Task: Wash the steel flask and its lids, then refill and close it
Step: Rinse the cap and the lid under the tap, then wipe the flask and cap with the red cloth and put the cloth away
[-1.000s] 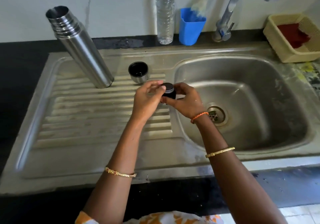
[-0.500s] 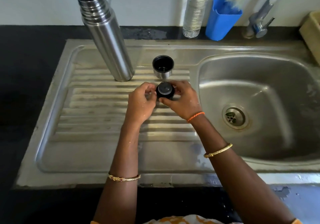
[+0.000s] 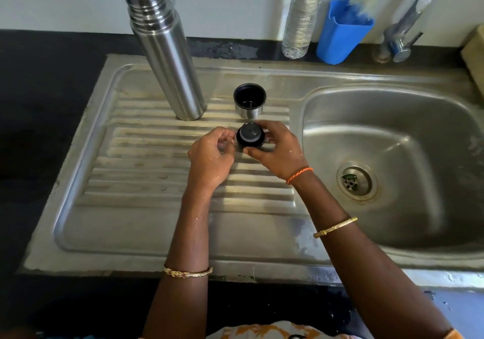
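Observation:
The tall steel flask [image 3: 165, 50] stands open-mouthed on the ribbed drainboard [image 3: 146, 171]. Just right of it sits the steel cup lid [image 3: 249, 100], mouth up, black inside. In front of the cup, my right hand [image 3: 277, 153] grips the black inner stopper [image 3: 249, 136] by its side, thumb near and fingers far. My left hand [image 3: 212, 153] is beside it with curled fingers pinching the stopper's left edge.
The sink basin [image 3: 392, 155] with its drain [image 3: 356, 180] lies to the right. Along the back wall stand a clear plastic water bottle [image 3: 301, 16], a blue holder [image 3: 343, 32] and the tap base [image 3: 400, 43]. A beige tray edge [image 3: 475, 56] shows far right.
Both hands carried the stopper from the basin's edge leftward over the drainboard, in front of the cup lid. The view turned left and down. Flask and cup stayed put.

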`<state>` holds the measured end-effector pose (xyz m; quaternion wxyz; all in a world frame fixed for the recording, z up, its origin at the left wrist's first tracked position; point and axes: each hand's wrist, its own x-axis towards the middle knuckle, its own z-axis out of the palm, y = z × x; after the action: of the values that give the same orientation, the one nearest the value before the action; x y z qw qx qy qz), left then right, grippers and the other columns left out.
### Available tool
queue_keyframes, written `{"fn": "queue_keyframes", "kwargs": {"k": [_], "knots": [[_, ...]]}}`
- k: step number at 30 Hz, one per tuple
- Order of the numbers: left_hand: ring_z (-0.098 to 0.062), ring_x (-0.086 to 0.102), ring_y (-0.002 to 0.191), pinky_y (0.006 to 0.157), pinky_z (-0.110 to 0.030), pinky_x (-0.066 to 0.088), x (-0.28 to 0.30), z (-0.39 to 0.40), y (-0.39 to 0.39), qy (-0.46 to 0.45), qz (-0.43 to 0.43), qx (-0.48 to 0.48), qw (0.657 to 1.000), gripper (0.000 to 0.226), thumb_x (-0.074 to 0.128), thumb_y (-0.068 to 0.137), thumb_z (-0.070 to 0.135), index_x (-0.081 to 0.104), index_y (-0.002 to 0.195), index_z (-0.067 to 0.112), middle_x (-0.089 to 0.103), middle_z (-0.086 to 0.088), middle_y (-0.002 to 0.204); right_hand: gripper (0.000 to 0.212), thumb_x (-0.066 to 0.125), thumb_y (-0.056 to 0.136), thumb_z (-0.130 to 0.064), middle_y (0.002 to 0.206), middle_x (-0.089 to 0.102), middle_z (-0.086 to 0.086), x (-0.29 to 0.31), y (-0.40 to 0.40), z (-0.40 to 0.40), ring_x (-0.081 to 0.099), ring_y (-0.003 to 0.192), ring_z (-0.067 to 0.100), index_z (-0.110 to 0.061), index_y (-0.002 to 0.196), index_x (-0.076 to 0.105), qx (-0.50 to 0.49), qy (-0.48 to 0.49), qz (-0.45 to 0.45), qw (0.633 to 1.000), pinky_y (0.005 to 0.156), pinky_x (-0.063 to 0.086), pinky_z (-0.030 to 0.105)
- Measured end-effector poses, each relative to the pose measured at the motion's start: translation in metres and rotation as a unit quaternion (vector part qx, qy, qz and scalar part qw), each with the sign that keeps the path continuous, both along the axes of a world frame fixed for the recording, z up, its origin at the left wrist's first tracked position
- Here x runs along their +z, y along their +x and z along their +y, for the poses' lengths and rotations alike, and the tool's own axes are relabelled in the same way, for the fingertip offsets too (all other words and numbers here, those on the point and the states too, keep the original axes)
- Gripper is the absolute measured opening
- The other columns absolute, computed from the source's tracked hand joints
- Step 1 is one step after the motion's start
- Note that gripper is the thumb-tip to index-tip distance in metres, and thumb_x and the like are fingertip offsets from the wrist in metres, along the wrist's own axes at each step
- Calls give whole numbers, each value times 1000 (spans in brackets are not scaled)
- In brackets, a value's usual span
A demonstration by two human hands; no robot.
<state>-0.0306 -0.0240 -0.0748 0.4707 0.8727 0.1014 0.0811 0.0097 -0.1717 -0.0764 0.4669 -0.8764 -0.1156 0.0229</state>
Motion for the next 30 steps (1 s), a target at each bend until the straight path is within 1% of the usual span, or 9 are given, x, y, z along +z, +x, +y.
{"fn": "queue_keyframes", "kwargs": {"k": [3, 5, 8, 13, 15, 21, 26, 28, 30], "knots": [[-8, 62, 90, 81, -11, 49, 2, 3, -4, -3, 0, -1, 1000, 20, 60, 91, 4, 68, 108, 11, 69, 2, 102, 62, 82, 69, -17, 119, 56, 7, 0, -1, -1, 57, 101, 15, -10, 124, 54, 1, 1, 16, 1000, 90, 48, 22], [-8, 61, 91, 78, -5, 45, 3, 2, -3, 1, 6, -3, 1000, 21, 59, 92, 4, 67, 110, 9, 68, 0, 105, 69, 83, 69, -18, 123, 52, 5, 0, -1, -3, 54, 105, 13, -12, 128, 49, -10, 2, 38, 999, 89, 46, 19], [-13, 62, 95, 85, -22, 50, 5, 1, 1, 8, 8, -4, 1000, 23, 58, 91, 4, 65, 113, 8, 67, -3, 109, 65, 81, 71, -20, 124, 52, 7, -2, 2, -6, 53, 108, 14, -12, 127, 50, -19, -8, 42, 999, 92, 46, 25], [-20, 60, 105, 93, -39, 51, 11, 2, 8, 49, 51, 4, 998, 28, 61, 90, 13, 62, 118, 11, 61, -5, 120, 30, 72, 79, -17, 113, 62, 8, 13, 9, -7, 60, 100, 17, -10, 107, 64, -38, -52, 55, 996, 84, 47, 25], [-22, 58, 110, 94, -44, 51, 52, -36, -51, 47, -51, -24, 997, 29, 62, 90, 14, 61, 118, 12, 58, -6, 123, 22, 70, 81, -15, 108, 65, 7, 61, -52, -54, 60, 95, 15, -8, 101, 66, -52, -36, -29, 998, 80, 47, 21], [-14, 62, 99, 88, -28, 52, 66, -49, -33, 66, -73, -59, 993, 27, 61, 90, 12, 63, 117, 10, 65, -6, 114, 4, 68, 75, -6, 78, 66, 8, 77, -44, -57, 59, 70, 17, -7, 78, 65, -76, -36, -68, 994, 64, 43, 16], [-14, 61, 108, 92, -28, 49, 73, -78, -36, 57, -115, -92, 987, 27, 61, 91, 15, 62, 118, 12, 65, -2, 116, 17, 56, 70, 5, 68, 49, 2, 88, -54, -66, 40, 56, 8, -12, 71, 50, -171, 22, -213, 962, 54, 33, 9], [-18, 59, 114, 95, -34, 49, 67, -94, -27, 79, -41, -171, 981, 31, 60, 92, 19, 59, 123, 14, 63, -5, 122, 15, 54, 71, 5, 76, 56, 7, 83, -54, -83, 52, 67, 20, -6, 80, 57, -183, -24, -197, 963, 61, 36, 14], [-30, 52, 123, 97, -41, 46, 59, -114, -16, 181, 82, -260, 945, 41, 61, 90, 24, 54, 129, 14, 56, -13, 129, 43, 64, 75, -3, 114, 57, 16, 69, -53, -104, 54, 106, 32, -7, 117, 53, -136, -148, -18, 979, 86, 40, 25]]}}
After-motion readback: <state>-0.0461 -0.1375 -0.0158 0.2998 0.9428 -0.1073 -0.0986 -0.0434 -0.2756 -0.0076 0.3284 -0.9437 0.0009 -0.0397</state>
